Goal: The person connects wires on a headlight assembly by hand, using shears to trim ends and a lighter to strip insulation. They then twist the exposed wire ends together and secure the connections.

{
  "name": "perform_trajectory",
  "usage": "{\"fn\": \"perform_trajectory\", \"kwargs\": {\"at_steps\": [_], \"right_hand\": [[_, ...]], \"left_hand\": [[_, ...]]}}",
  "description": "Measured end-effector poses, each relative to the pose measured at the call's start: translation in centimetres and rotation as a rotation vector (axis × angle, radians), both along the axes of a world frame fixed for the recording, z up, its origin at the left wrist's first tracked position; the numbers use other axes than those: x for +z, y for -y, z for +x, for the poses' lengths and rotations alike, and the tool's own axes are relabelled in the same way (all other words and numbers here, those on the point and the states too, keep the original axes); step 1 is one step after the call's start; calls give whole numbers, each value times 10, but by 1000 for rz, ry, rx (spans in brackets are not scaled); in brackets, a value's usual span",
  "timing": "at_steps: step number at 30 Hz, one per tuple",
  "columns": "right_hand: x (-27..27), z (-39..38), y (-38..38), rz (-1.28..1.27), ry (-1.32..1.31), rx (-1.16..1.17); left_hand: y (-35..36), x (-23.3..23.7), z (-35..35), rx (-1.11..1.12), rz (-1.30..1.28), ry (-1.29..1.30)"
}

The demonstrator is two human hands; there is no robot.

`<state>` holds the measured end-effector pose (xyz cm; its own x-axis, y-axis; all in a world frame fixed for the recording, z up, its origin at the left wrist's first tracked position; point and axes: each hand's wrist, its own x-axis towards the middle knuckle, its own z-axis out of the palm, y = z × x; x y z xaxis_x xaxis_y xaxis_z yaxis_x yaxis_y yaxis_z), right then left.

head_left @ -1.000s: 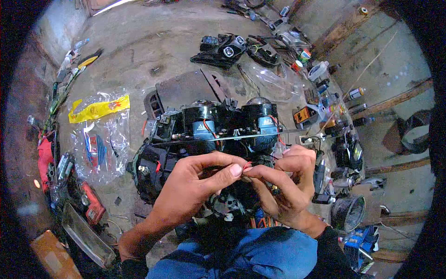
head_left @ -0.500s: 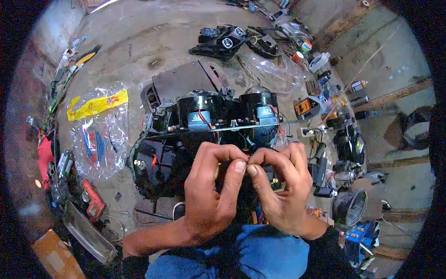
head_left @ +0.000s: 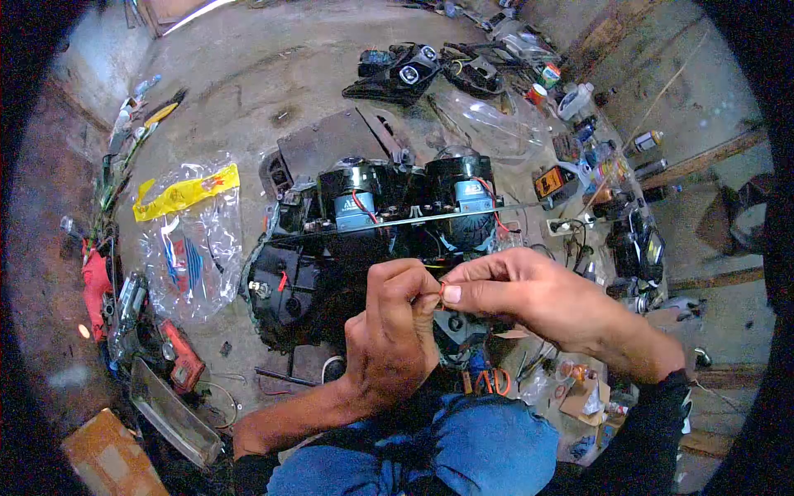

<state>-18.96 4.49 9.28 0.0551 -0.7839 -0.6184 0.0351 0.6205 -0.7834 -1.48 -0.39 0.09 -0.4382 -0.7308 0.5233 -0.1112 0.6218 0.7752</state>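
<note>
A black headlight assembly (head_left: 364, 223) with two round projector lenses lies on the concrete floor in front of me. My left hand (head_left: 393, 331) and my right hand (head_left: 513, 289) meet just below it, fingertips touching. Between thumbs and forefingers both pinch a thin red wire (head_left: 440, 299) that comes from the assembly. Most of the wire is hidden by my fingers. My knee in blue jeans (head_left: 463, 446) sits under the hands.
A clear plastic bag (head_left: 190, 240) with a yellow header lies to the left. Red tools (head_left: 178, 351) and a lens cover sit at lower left. Another headlight (head_left: 397, 74) lies farther away. Spray cans, bottles and a meter (head_left: 552, 183) crowd the right side.
My right hand has turned so its forearm now reaches in from the right. Both hands stayed pinched on the wire and shifted slightly. The view moved a little.
</note>
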Motion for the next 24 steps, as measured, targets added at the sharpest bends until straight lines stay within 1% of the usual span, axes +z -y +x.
{"fn": "perform_trajectory", "kwargs": {"at_steps": [3, 6, 9, 10, 13, 17, 18, 21, 24], "right_hand": [[2, 2, -3, 72, 129, -80], [4, 9, -6, -17, -16, -137], [-4, 11, -13, -315, -277, -95], [-6, 13, -14, -465, -344, -109], [-5, 3, -14, -718, -722, -2], [-6, 4, -14, -955, -1006, 64], [-7, 3, -13, -1053, -1121, 122], [-12, -9, -14, -1169, -1225, 266], [-14, -15, -5, -1237, -1224, 309]], "left_hand": [[2, 12, 0, 31, 85, 70], [14, 8, 3, -16, 92, 52], [17, 19, 12, -153, 563, 39], [18, 20, 14, -172, 586, 36], [19, 22, 18, -230, 640, 32], [22, 26, 19, -289, 652, 57], [22, 27, 19, -298, 655, 60], [23, 30, 19, -327, 669, 65], [26, 34, 20, -340, 663, 109]]}}
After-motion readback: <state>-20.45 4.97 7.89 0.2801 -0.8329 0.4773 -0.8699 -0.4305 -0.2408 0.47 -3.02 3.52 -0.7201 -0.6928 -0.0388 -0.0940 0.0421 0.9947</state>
